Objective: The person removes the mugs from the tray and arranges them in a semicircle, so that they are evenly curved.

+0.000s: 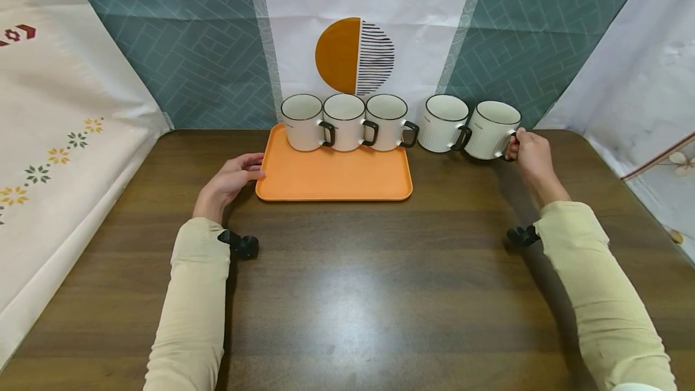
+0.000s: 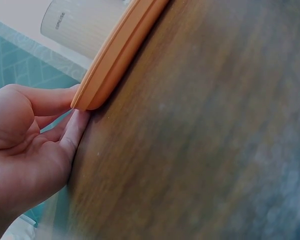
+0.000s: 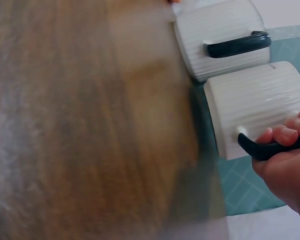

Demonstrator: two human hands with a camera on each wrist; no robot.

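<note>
An orange tray [image 1: 333, 183] lies on the table with three white ribbed mugs along its back edge: a left mug [image 1: 301, 125], a middle one [image 1: 345, 125] and a right one [image 1: 386, 125]. My left hand [image 1: 230, 180] pinches the tray's left edge, fingers above and below the rim [image 2: 102, 75]. To the right of the tray stands another white mug [image 1: 442, 125], its black handle toward the right. At the far right, my right hand [image 1: 532, 158] grips the black handle [image 3: 270, 150] of a further mug [image 1: 491, 131], which looks slightly tilted beside its neighbour.
The brown wooden table [image 1: 347, 288] stretches in front of the tray. Behind the mugs hangs a teal and white cloth [image 1: 206, 65] with orange circles. Pale patterned cloths, one left [image 1: 65, 137] and one right [image 1: 646, 95], border the table.
</note>
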